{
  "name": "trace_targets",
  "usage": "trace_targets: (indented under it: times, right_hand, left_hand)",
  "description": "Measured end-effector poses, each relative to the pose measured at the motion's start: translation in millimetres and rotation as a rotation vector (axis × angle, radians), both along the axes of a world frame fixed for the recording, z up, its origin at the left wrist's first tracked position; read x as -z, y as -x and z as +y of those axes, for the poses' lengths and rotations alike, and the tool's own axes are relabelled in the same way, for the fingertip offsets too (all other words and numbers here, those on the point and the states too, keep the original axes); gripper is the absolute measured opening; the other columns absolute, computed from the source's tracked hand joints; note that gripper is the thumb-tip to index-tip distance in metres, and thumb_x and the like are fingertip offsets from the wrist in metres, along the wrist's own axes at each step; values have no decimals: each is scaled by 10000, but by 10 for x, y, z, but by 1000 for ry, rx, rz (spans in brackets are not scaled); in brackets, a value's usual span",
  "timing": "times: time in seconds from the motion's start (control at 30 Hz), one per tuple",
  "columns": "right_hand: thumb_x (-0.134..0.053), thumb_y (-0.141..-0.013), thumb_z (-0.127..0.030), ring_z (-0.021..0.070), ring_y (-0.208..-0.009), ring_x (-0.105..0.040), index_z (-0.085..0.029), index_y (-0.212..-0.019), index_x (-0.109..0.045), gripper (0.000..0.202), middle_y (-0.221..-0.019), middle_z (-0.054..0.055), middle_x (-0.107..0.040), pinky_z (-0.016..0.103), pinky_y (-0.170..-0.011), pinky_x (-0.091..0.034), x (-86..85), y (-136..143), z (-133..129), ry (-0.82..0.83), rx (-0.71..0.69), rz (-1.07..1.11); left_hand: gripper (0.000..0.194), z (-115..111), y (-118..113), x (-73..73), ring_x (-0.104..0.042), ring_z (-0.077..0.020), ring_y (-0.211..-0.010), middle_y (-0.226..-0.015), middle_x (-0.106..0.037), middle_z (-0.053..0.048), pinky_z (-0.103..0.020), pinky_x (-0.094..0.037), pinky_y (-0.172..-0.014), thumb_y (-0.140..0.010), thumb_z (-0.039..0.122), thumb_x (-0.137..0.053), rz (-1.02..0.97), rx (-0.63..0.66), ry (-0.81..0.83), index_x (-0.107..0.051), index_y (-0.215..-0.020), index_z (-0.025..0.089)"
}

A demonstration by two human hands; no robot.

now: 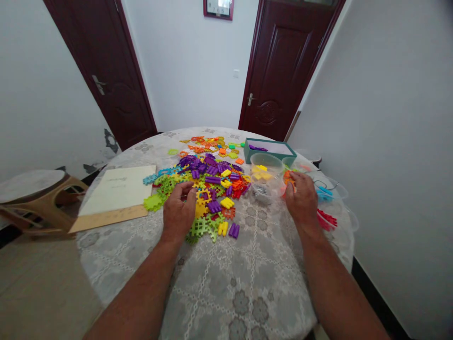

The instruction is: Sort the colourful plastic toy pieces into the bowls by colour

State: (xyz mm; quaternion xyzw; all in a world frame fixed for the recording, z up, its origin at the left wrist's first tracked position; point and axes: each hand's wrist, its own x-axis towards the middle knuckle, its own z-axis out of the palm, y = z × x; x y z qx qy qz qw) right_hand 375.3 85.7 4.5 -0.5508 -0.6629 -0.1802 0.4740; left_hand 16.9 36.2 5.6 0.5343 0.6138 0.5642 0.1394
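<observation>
Soft, moderately dim indoor light, its source out of view, falls evenly on the tablecloth (208, 297); shadows are faint. The wall (191, 71) beyond the table's far edge appears brighter, with glare on the clock (218, 9). Wide-angle distortion splays both doors (279, 66) outward. Toward the table's left edge, lettering (119, 179) is illegible; outlines merge among the heaped plastic pieces (213, 170).

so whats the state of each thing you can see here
left door, shut
right door, shut
green box, open, purple item inside
clear tub, open, yellow pieces inside
pile, loose, heaped
left hand, half curled, grip unclear
right hand, at orange pieces, grip unclear
</observation>
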Motion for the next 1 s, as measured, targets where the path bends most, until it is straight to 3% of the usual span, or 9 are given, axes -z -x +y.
trace_targets:
  times: [0.27,0.47,0.57,0.67,0.83,1.0]
  right_hand:
    - [-510,-895,-175,331,-1231,-546,-126,-1338,-613,457,-1343,215,-604,536,-1028,-466,350,-261,226,151,99,-204]
    - [-482,-880,-121,318,-1218,-567,-147,-1276,-659,435,-1313,186,-643,539,-1052,-437,228,-199,105,128,89,-181]
    - [-457,-893,-97,293,-1152,-610,-168,-1190,-692,386,-1179,154,-700,509,-1045,-461,123,31,-33,69,-21,-104]
    - [-464,-914,-107,267,-1100,-639,-197,-1150,-696,343,-1113,126,-716,459,-1015,-503,110,375,-202,117,-263,-92]
    - [-542,-961,-210,246,-1055,-654,-197,-1204,-667,275,-1122,118,-707,404,-959,-519,217,817,-435,421,-631,-211]
    - [-701,-897,-400,229,-933,-642,-228,-1200,-670,350,-1078,85,-678,346,-834,-494,220,945,-602,705,-689,-361]
  left_hand:
    - [254,51,73,26,-707,-224,-999,-1076,-758,-77,-368,-540,-962,-932,339,-579,104,-58,-19,-696,-1093,181]
    - [264,89,78,103,-703,-235,-1004,-1080,-754,-90,-387,-534,-975,-928,312,-562,182,-22,4,-695,-1115,180]
    - [265,91,65,121,-697,-243,-1006,-1073,-755,-95,-393,-526,-981,-921,288,-554,254,-3,-5,-697,-1115,177]
    - [270,91,67,133,-688,-252,-1023,-1099,-753,-106,-399,-520,-982,-925,275,-539,310,3,-8,-696,-1120,173]
    - [254,92,72,155,-676,-261,-1049,-1087,-752,-103,-407,-497,-1009,-927,260,-540,386,-4,-12,-699,-1110,182]
    - [238,80,44,171,-671,-264,-1043,-1069,-752,-108,-407,-491,-1010,-932,252,-550,436,86,-25,-705,-1094,174]
